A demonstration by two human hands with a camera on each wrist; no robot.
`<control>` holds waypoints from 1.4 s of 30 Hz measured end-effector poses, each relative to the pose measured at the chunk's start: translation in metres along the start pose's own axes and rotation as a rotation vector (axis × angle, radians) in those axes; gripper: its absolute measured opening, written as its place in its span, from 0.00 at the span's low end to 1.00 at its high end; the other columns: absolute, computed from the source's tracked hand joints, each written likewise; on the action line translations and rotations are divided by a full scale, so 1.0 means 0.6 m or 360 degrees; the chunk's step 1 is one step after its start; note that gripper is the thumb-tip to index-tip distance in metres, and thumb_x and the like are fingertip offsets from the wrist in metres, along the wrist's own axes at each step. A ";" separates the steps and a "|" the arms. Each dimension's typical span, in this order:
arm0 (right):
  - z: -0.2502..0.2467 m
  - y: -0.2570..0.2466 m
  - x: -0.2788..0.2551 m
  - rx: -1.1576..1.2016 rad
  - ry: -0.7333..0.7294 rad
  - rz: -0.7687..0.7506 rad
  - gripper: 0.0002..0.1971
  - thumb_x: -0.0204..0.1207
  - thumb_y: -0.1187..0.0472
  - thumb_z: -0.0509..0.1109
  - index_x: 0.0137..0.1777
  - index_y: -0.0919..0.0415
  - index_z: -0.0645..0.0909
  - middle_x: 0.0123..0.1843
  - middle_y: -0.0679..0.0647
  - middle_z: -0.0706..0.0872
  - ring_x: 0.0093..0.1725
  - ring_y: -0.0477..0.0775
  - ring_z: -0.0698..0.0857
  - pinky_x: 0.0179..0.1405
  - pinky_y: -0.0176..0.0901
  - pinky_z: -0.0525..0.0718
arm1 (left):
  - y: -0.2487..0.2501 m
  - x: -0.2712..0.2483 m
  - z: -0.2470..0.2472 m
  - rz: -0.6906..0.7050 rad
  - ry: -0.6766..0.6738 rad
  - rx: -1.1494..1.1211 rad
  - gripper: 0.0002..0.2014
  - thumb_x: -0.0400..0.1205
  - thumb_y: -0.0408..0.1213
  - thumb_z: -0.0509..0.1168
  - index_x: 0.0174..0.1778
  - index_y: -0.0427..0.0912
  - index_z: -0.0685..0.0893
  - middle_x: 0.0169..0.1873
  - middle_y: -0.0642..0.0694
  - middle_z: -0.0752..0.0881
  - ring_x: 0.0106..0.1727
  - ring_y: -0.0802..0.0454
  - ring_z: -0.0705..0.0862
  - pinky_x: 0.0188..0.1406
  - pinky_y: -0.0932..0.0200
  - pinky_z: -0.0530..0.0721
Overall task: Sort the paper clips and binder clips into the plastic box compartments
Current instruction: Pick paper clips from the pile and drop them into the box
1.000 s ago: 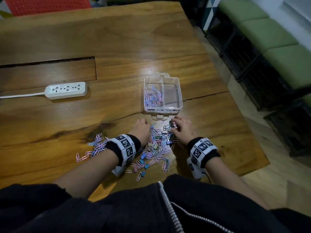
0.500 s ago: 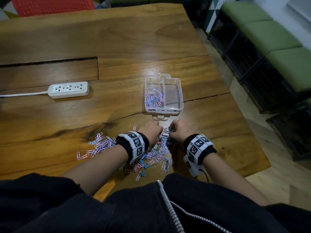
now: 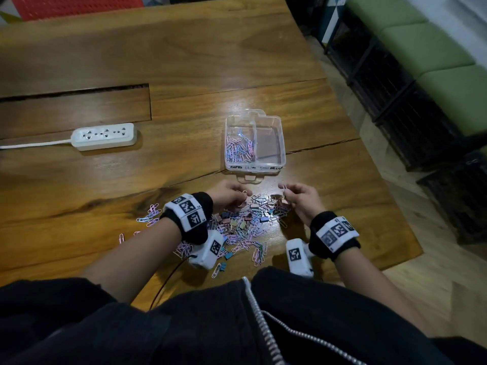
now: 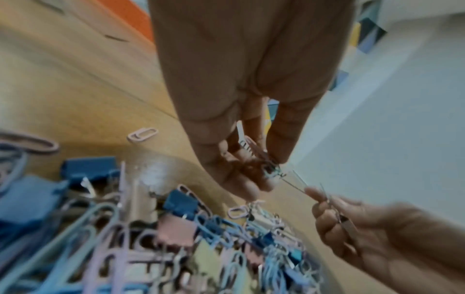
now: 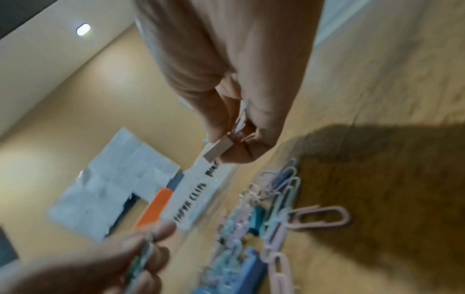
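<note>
A clear plastic box [image 3: 281, 143] lies on the wooden table, just beyond my hands. Its left compartment holds pastel paper clips [image 3: 239, 150]; its right compartment looks bare. A mixed pile of paper clips and binder clips [image 3: 247, 223] lies between my wrists. My left hand [image 3: 243, 194] hovers over the pile's far left and pinches a small teal binder clip [image 4: 269, 171]. My right hand [image 3: 284, 192] hovers over the far right and pinches a pale binder clip [image 5: 218, 148] by thumb and fingers. The two hands are a short way apart.
A white power strip [image 3: 104, 135] lies at the left with its cord running off the frame. A second small heap of paper clips [image 3: 150, 216] sits left of my left wrist. The table's edge [image 3: 395, 206] runs down the right, with green benches [image 3: 434, 56] beyond.
Both hands have risen off the pile and drawn apart, each now pinching a clip. Half a second ago they were close together at the pile's far end.
</note>
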State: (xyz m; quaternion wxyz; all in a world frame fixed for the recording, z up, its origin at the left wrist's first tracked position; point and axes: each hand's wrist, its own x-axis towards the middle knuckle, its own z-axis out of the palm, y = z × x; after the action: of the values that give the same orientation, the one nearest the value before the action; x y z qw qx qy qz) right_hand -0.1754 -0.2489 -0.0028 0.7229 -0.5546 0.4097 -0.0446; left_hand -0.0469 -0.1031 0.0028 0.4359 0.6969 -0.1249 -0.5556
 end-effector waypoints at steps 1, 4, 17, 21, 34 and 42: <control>-0.001 -0.004 -0.002 0.0150 -0.0066 0.0076 0.14 0.79 0.76 0.54 0.41 0.62 0.78 0.42 0.55 0.78 0.37 0.49 0.75 0.37 0.39 0.76 | 0.002 -0.002 -0.003 -0.0048 -0.0037 -0.0169 0.07 0.83 0.25 0.55 0.47 0.34 0.78 0.36 0.42 0.77 0.32 0.53 0.77 0.24 0.67 0.82; -0.004 -0.007 -0.006 0.0425 -0.0176 0.0224 0.11 0.79 0.73 0.53 0.45 0.66 0.77 0.42 0.57 0.75 0.38 0.50 0.76 0.39 0.38 0.78 | 0.004 -0.007 -0.008 -0.0113 -0.0043 -0.0470 0.07 0.83 0.28 0.54 0.44 0.35 0.77 0.35 0.42 0.79 0.28 0.53 0.81 0.25 0.66 0.84; -0.004 0.006 -0.018 -0.0129 0.0011 -0.0017 0.11 0.71 0.77 0.64 0.37 0.62 0.81 0.40 0.56 0.83 0.39 0.51 0.81 0.44 0.41 0.81 | 0.004 -0.008 -0.011 -0.0184 0.0000 -0.0542 0.04 0.83 0.26 0.56 0.45 0.35 0.75 0.38 0.37 0.84 0.25 0.52 0.88 0.24 0.63 0.88; -0.010 0.005 -0.019 0.0027 0.0021 0.0043 0.08 0.74 0.74 0.62 0.39 0.64 0.79 0.40 0.55 0.82 0.38 0.49 0.79 0.36 0.35 0.78 | 0.007 -0.011 -0.008 -0.0185 0.0022 -0.0554 0.07 0.84 0.27 0.53 0.44 0.36 0.76 0.38 0.36 0.85 0.26 0.50 0.88 0.28 0.60 0.88; -0.024 0.019 -0.023 0.0001 -0.0062 0.0177 0.05 0.70 0.75 0.66 0.38 0.66 0.78 0.36 0.56 0.80 0.33 0.49 0.78 0.34 0.37 0.76 | -0.001 0.006 0.024 0.0123 0.0300 0.0808 0.13 0.74 0.32 0.71 0.34 0.45 0.71 0.36 0.48 0.78 0.35 0.55 0.76 0.30 0.67 0.74; -0.041 0.046 -0.012 -0.0700 0.0165 0.0011 0.09 0.69 0.68 0.71 0.36 0.55 0.76 0.36 0.52 0.80 0.40 0.53 0.80 0.44 0.48 0.80 | -0.018 0.025 0.071 0.0416 0.0252 0.1868 0.29 0.76 0.51 0.67 0.73 0.51 0.67 0.62 0.43 0.80 0.61 0.45 0.80 0.58 0.49 0.82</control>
State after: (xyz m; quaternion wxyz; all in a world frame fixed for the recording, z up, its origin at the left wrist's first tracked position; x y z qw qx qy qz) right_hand -0.2067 -0.2532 -0.0233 0.5628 -0.6943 0.4481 0.0198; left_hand -0.0825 -0.1267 -0.0154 0.0512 0.8391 -0.4623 -0.2822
